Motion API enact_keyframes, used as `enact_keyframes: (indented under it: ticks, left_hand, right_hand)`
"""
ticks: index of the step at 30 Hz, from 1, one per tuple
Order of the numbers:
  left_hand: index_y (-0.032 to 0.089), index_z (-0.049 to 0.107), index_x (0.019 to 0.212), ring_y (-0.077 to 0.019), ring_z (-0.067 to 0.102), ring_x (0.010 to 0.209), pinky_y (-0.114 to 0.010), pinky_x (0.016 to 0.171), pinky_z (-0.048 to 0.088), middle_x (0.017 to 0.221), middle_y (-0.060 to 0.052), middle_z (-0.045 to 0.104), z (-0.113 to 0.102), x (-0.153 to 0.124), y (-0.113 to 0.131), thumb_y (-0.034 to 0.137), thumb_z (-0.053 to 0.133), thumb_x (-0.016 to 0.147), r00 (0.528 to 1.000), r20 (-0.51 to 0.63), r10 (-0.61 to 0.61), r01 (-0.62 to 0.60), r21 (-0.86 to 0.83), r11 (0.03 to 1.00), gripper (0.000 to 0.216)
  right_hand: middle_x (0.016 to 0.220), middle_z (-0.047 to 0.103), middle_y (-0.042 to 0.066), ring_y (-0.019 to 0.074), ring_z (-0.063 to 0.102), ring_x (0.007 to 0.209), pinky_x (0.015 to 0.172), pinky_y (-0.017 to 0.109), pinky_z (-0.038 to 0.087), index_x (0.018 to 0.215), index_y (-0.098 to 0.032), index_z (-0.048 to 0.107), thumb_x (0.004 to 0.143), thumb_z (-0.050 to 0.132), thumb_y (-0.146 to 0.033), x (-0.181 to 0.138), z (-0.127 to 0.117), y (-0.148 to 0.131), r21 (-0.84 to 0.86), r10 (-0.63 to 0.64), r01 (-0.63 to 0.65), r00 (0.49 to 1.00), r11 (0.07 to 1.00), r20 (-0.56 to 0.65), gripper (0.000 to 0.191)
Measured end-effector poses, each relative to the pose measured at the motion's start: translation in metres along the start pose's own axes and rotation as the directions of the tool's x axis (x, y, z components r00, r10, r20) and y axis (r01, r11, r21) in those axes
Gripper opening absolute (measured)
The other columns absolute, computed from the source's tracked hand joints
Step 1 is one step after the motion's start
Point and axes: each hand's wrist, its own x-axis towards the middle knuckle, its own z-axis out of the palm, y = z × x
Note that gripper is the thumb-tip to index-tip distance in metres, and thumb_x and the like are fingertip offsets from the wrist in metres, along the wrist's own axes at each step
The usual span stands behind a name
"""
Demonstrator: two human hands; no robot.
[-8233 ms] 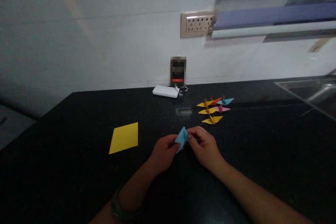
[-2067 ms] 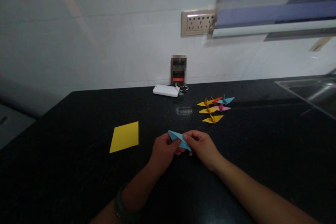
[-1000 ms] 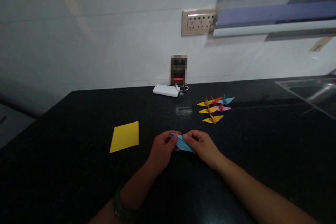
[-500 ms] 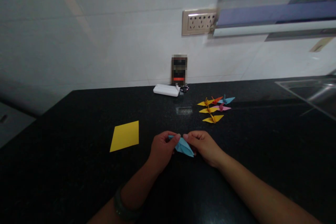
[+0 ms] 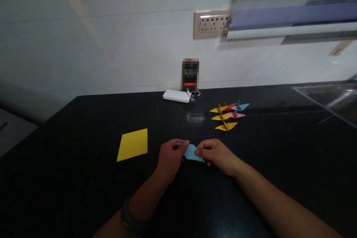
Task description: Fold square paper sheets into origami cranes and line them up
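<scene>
A small folded blue paper piece (image 5: 192,152) is held low over the black countertop (image 5: 83,126). My left hand (image 5: 170,156) pinches its left end with thumb and fingers. My right hand (image 5: 214,152) pinches its right side. Both hands are closed on the paper, close together. A flat yellow paper square (image 5: 132,144) lies on the counter to the left of my hands. Several finished paper cranes (image 5: 227,116) in yellow, orange, pink and blue sit in a group behind and to the right.
A white box-shaped device (image 5: 176,96) and a phone (image 5: 190,75) leaning on the wall stand at the back of the counter. A wall socket strip (image 5: 211,24) is above. A steel sink (image 5: 331,98) lies at the far right.
The blue paper was held up earlier with a point upward; it has been turned flatter and lowered towards the counter. Both hands have kept their pinch and shifted slightly.
</scene>
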Motion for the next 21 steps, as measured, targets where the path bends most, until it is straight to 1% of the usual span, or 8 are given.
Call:
enact_keyframes:
  ticks: [4,7,10,12,14,17,19,21]
  left_hand:
    - [0.012,0.064,0.071,-0.0077,0.045,0.042,-0.019,0.041,0.036,0.049,0.002,0.054,-0.001,0.001,-0.002,0.039,0.064,0.064,0.999,0.033,-0.010,0.010,0.019,1.000,0.027]
    - [0.013,0.063,0.071,-0.0072,0.046,0.043,-0.018,0.041,0.035,0.052,0.001,0.057,-0.003,0.002,-0.004,0.037,0.064,0.064,0.988,0.154,-0.024,0.009,0.102,0.995,0.025]
    - [0.013,0.064,0.073,-0.0080,0.050,0.043,-0.017,0.040,0.034,0.056,-0.001,0.060,-0.006,0.001,-0.004,0.036,0.063,0.064,0.933,0.344,-0.109,0.037,0.210,0.977,0.025]
    - [0.013,0.065,0.072,-0.0077,0.049,0.040,-0.017,0.038,0.032,0.054,-0.001,0.059,-0.007,0.000,-0.003,0.037,0.062,0.066,0.896,0.422,-0.139,0.033,0.250,0.968,0.025]
    - [0.013,0.064,0.069,-0.0062,0.044,0.035,-0.017,0.036,0.029,0.047,0.002,0.055,-0.007,-0.001,-0.002,0.038,0.060,0.067,0.902,0.412,-0.128,0.025,0.246,0.969,0.025]
    - [0.013,0.061,0.070,-0.0056,0.041,0.033,-0.016,0.034,0.028,0.042,0.004,0.050,-0.006,0.000,0.000,0.037,0.057,0.070,0.955,0.280,-0.096,0.051,0.164,0.985,0.024]
    - [0.013,0.057,0.072,-0.0061,0.045,0.035,-0.016,0.034,0.031,0.044,0.004,0.051,-0.004,0.002,0.001,0.036,0.056,0.071,0.977,0.195,-0.083,0.067,0.087,0.994,0.023]
    - [0.013,0.055,0.074,-0.0067,0.048,0.037,-0.016,0.035,0.033,0.049,0.003,0.054,-0.003,0.003,0.001,0.036,0.055,0.072,0.987,0.149,-0.066,0.063,0.027,0.998,0.023]
  right_hand:
    - [0.050,0.046,-0.006,0.0038,0.036,0.041,0.038,0.016,0.029,0.061,-0.013,0.058,0.065,0.061,-0.028,-0.001,-0.004,-0.002,-0.030,-0.004,0.004,1.000,1.000,-0.006,0.015]
    - [0.047,0.044,-0.006,0.0036,0.035,0.041,0.038,0.016,0.028,0.059,-0.014,0.057,0.066,0.059,-0.024,-0.002,-0.009,-0.003,-0.111,-0.017,0.019,1.000,0.994,0.023,0.013]
    - [0.047,0.046,-0.006,0.0035,0.035,0.041,0.038,0.015,0.026,0.058,-0.014,0.058,0.065,0.059,-0.020,-0.002,-0.012,-0.002,-0.214,-0.011,0.032,0.995,0.976,0.098,0.010]
    - [0.048,0.047,-0.005,0.0038,0.036,0.041,0.037,0.015,0.026,0.058,-0.014,0.059,0.065,0.060,-0.021,-0.002,-0.012,-0.002,-0.242,-0.008,0.036,0.993,0.970,0.116,0.010]
    - [0.049,0.047,-0.005,0.0041,0.036,0.042,0.037,0.015,0.027,0.060,-0.014,0.058,0.067,0.060,-0.027,-0.001,-0.011,-0.003,-0.206,-0.028,0.044,0.996,0.978,0.081,0.015]
    - [0.051,0.044,-0.006,0.0045,0.036,0.040,0.037,0.017,0.028,0.067,-0.015,0.056,0.073,0.055,-0.040,0.000,-0.008,-0.007,-0.076,-0.109,0.103,0.991,0.992,-0.083,0.026]
    - [0.051,0.041,-0.007,0.0048,0.035,0.039,0.036,0.018,0.028,0.072,-0.016,0.053,0.073,0.054,-0.044,0.000,-0.006,-0.009,-0.024,-0.170,0.169,0.961,0.985,-0.219,0.028]
    - [0.051,0.040,-0.007,0.0050,0.034,0.039,0.036,0.018,0.027,0.072,-0.017,0.051,0.070,0.058,-0.044,0.000,-0.003,-0.011,-0.020,-0.206,0.209,0.930,0.978,-0.304,0.028]
